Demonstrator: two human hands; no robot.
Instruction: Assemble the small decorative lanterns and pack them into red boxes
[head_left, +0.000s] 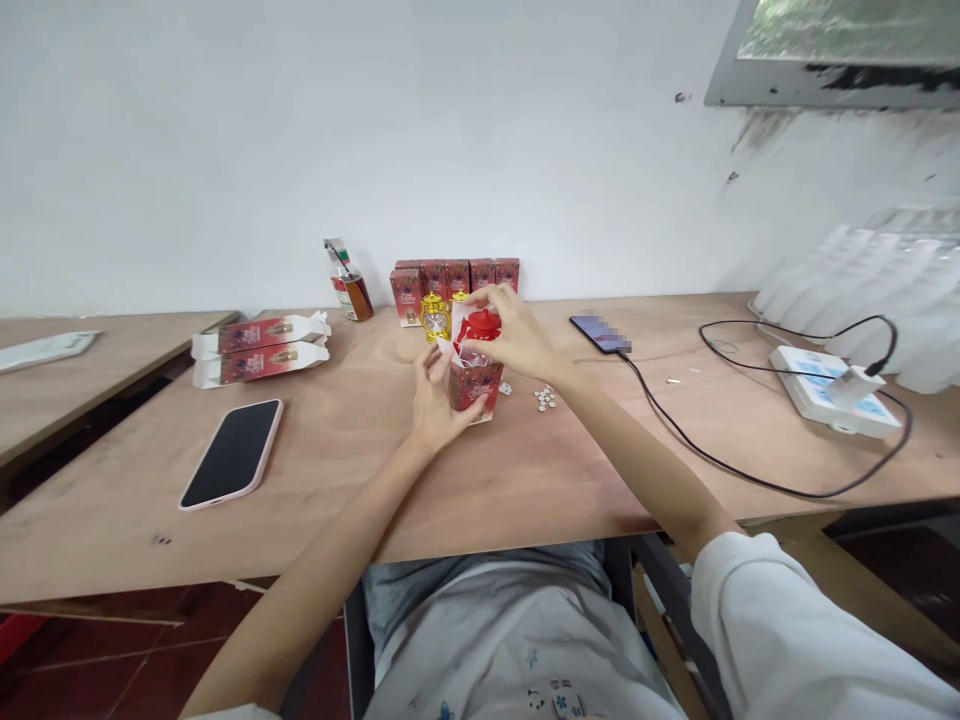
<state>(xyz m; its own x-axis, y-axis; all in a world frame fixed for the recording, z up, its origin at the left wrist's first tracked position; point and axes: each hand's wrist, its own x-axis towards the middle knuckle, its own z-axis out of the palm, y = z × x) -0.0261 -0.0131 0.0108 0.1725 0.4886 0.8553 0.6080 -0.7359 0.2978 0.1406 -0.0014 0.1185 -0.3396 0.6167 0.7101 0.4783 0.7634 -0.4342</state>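
Observation:
My left hand (437, 402) is closed around a red printed box (475, 388) that stands upright on the table with its white top flaps up. Above it, my right hand (504, 325) grips a small red lantern (480, 324), whose lower part is at the open top of the box. How deep the lantern sits inside I cannot tell. Just behind the box stands a gold lantern (435, 318), with a second gold lantern (460, 297) partly hidden by my right hand. Small white button-like discs (545, 398) lie to the right of the box.
Red boxes (445, 275) stand in a row by the wall. Flattened boxes (262, 348) and a phone (232, 455) lie at left, near a carton with a tool (351, 290). At right are a cabled phone (600, 334), a power strip (832, 390) and white wrapped stacks (870, 290).

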